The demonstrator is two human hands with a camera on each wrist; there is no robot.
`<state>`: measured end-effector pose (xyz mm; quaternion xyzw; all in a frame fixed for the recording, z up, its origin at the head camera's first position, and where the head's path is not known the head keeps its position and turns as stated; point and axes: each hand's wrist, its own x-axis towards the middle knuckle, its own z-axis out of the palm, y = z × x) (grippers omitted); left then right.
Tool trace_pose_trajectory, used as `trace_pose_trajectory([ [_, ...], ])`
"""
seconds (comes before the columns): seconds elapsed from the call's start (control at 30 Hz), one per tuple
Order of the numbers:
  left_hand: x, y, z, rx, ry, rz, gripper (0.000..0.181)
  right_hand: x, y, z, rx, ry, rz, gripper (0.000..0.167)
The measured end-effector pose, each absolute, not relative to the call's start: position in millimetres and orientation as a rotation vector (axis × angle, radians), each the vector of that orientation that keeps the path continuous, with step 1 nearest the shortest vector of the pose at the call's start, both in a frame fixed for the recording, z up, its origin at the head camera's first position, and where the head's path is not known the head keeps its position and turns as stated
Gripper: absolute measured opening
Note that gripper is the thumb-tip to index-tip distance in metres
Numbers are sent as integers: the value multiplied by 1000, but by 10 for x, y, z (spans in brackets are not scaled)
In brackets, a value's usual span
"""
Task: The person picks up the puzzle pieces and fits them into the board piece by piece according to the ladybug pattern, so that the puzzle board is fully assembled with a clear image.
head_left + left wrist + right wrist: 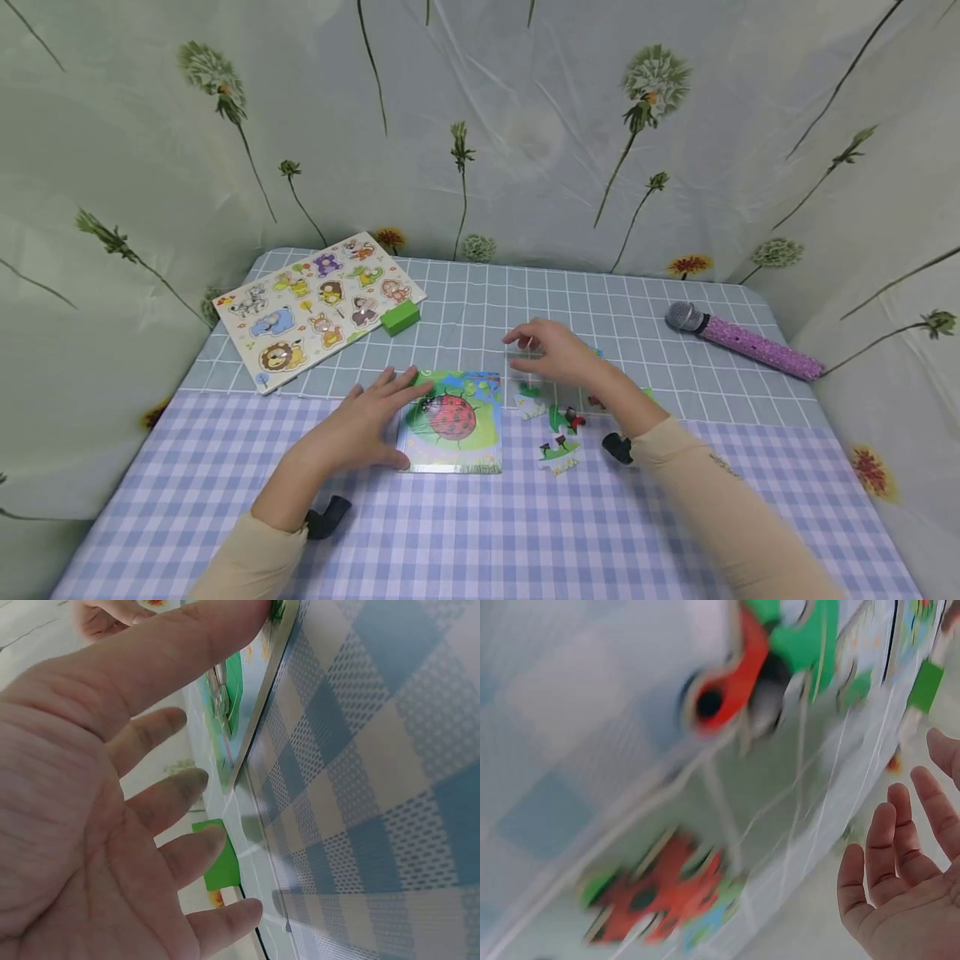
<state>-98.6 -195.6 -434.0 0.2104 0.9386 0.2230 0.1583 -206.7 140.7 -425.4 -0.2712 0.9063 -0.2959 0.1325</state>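
A square ladybug picture board [452, 421] lies at the middle of the table. My left hand [360, 425] touches its left side with fingers spread; in the left wrist view the thumb of my left hand [127, 780] meets the board's edge [259, 712]. My right hand [555, 354], fingers loosely bent with nothing between them, hovers above loose puzzle pieces [558, 454] right of the board. In the right wrist view my right hand [907, 877] is off the table, with a blurred red piece [660, 889] lying apart from it.
An animal puzzle board [307, 333] lies at the back left, with a green block [401, 317] by its right corner. A microphone with a glittery pink handle [761, 346] rests at the back right. A patterned curtain [525, 167] hangs behind the table.
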Motion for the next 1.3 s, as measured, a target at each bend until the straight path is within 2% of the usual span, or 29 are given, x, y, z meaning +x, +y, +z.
trace_pose_trajectory([
  [0.6,-1104,-1884,-4316,599,2554,556,98,-2306,2192,-4291,-466,2699,-781,45],
  [1.3,-1103,-1900,-4341,614,2550,575,99,-2308,2416,-4357,-458,2618,-790,40],
])
